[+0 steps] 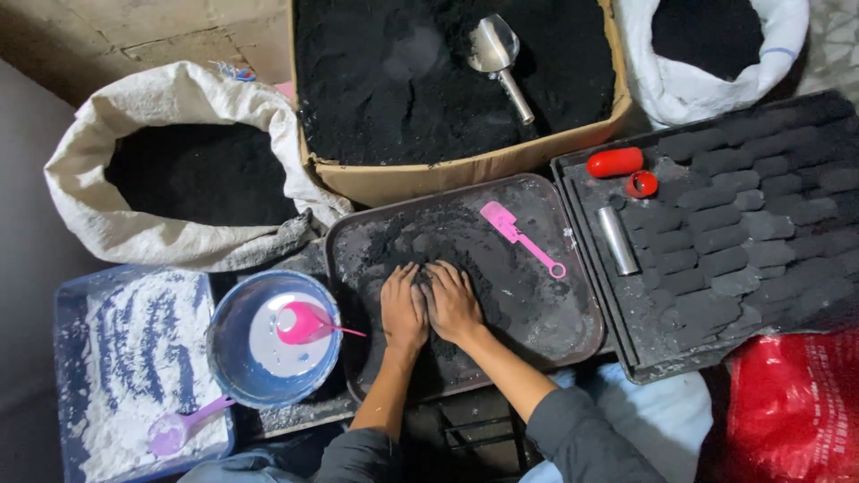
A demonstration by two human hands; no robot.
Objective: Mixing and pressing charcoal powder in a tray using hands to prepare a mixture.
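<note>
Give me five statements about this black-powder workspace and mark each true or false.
1. Both hands, left hand and right hand, press into the black powder on the dark tray. True.
2. The metal scoop lies in the white sack. False: it lies in the cardboard box.
3. A pink spatula lies on the tray. True.
4. The right hand holds the pink spatula. False: it lies apart, untouched.
5. The blue bowl holds white liquid and a pink spoon. True.
</note>
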